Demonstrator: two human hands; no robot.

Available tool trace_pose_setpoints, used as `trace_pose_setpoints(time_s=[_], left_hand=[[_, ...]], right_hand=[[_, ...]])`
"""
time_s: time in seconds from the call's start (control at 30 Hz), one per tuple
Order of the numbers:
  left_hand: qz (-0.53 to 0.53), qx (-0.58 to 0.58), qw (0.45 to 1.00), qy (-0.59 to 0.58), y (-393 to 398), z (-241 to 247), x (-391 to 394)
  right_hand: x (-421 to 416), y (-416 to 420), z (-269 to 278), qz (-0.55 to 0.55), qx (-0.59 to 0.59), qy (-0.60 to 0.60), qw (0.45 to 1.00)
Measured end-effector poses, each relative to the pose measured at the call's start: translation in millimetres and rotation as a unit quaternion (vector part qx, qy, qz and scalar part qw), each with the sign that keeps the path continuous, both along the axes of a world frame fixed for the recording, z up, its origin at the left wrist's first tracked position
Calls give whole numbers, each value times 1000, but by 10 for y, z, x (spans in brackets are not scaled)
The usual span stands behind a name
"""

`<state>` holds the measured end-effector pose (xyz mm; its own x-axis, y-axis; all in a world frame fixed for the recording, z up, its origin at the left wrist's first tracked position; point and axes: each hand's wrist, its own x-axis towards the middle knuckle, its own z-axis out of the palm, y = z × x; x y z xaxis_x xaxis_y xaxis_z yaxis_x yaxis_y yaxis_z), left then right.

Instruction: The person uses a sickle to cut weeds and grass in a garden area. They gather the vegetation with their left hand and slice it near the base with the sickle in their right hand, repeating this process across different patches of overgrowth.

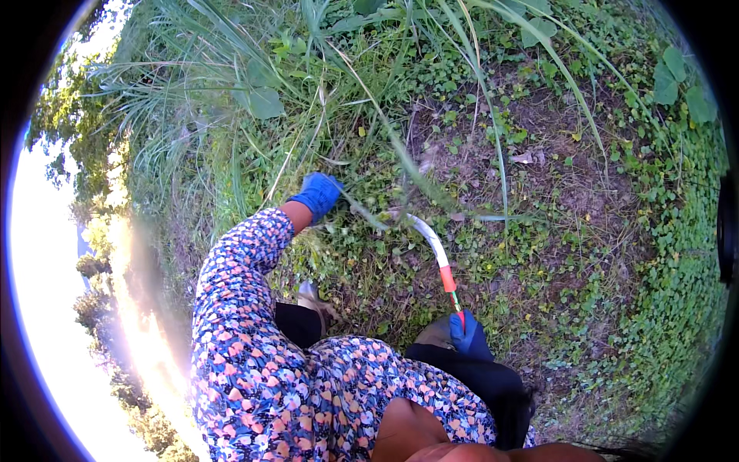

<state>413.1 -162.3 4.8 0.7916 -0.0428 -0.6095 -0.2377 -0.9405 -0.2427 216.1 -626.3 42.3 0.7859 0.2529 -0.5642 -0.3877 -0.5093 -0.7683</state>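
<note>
My left hand (321,195), in a blue glove, is closed at the end of my outstretched arm, among green weeds. Thin grass blades run out beside its fingers; whether it grips them I cannot tell. My right hand (470,335), also blue-gloved, is wrapped around the red handle of a sickle (430,235). The sickle's curved, pale metal blade points away from me and bends left, so that its blurred tip lies right of my left hand. Long grass blades (398,141) hang over the ground beyond the blade.
Tall grass (231,75) stands at the upper left. Low leafy weeds (675,277) cover the ground on the right, with bare soil and dry litter (554,144) between. My shoes (436,334) are close below the sickle. Bright sunlight glares at the far left.
</note>
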Motion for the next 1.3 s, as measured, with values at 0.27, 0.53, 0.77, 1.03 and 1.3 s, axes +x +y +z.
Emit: trace_pose_setpoints(time_s=[0.27, 0.53, 0.77, 1.03, 1.3], left_hand=[[-87, -193, 949, -235, -497, 545, 96], [-248, -230, 904, -260, -1121, 301, 428], [-131, -185, 969, -102, -275, -108, 395], [143, 41, 978, -145, 2350, 254, -1085], [-141, -65, 979, -136, 1102, 724, -1631]], right_hand=[[1443, 252, -171, -85, -69, -132, 985], [266, 590, -478, 39, -13, -36, 998], [282, 148, -248, 14, -94, -64, 993], [856, 524, -396, -99, -7, -96, 990], [277, 585, -223, 160, -32, 0, 987]])
